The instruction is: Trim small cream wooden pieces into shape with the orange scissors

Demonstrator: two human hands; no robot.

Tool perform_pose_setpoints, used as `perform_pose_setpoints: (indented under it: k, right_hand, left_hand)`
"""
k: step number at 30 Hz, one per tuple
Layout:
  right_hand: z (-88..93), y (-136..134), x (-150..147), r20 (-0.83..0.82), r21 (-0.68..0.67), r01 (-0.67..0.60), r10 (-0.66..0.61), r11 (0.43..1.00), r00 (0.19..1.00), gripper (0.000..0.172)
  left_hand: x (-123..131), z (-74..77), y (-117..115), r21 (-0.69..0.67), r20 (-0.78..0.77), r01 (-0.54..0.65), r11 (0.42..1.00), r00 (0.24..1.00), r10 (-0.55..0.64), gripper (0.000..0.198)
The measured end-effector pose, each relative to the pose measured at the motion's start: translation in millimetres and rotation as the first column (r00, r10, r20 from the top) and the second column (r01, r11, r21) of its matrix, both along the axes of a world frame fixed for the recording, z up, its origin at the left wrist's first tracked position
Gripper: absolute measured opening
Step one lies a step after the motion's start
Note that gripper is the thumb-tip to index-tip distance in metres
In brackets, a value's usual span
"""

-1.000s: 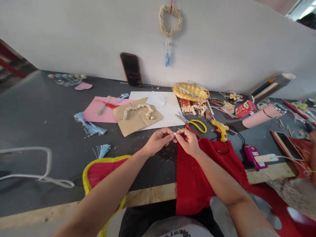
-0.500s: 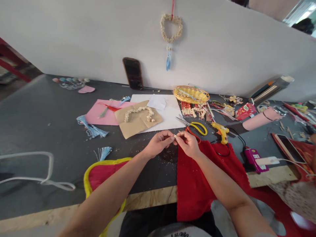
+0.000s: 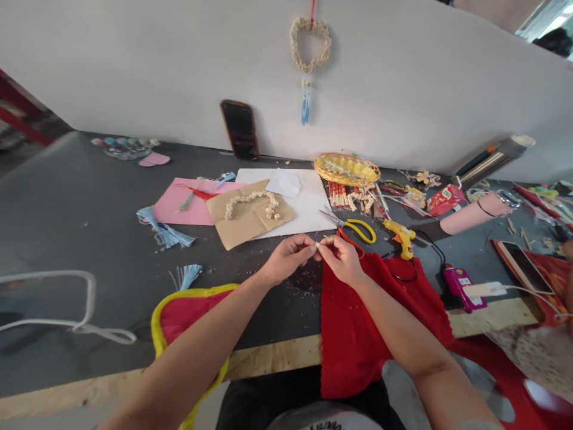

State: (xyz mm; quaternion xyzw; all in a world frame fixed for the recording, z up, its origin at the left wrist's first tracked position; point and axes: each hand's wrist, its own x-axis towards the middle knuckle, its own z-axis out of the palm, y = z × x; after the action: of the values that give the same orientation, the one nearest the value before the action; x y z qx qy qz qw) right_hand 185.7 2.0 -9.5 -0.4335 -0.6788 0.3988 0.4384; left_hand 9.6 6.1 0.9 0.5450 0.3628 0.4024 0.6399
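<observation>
My left hand (image 3: pixel 292 257) and my right hand (image 3: pixel 339 258) meet fingertip to fingertip above the dark table. Both are closed in a pinch around a small cream-coloured piece (image 3: pixel 317 245), mostly covered by the fingers. Just beyond them lie scissors (image 3: pixel 358 230) with yellow and red handles. A curved strand of cream-coloured bits (image 3: pixel 250 198) rests on a brown paper sheet (image 3: pixel 230 236). Under my right forearm spreads a red cloth (image 3: pixel 342 334), which hangs over the table's front edge.
A yellow glue gun (image 3: pixel 404 237), a purple power adapter (image 3: pixel 461 286) and a pink bottle (image 3: pixel 474 214) stand to the right. Farther back are a wicker basket (image 3: pixel 322 174) and a leaning phone (image 3: pixel 240 130). Blue tassels (image 3: pixel 168 233) lie left. A heart-shaped wreath (image 3: pixel 293 45) hangs on the wall.
The camera view has shifted very slightly. Both hands stay in the same place, still pinching the small piece.
</observation>
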Motion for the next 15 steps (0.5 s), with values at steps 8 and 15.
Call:
perform_pose_setpoints:
  k: [8,15]
  right_hand:
    - [3.3,-0.5,-0.7,-0.017,0.005,-0.018,0.018,1.000,1.000,0.019]
    - [-0.9,1.6,1.2,0.074,0.054,0.027,-0.031,0.998,0.997,0.020]
  left_hand:
    - [0.1,-1.2,0.0,0.020,-0.021,-0.006,1.000,1.000,0.006,0.027]
    - [1.3,-1.8,-0.3,0.030,-0.048,-0.043,0.999,0.998,0.045,0.027]
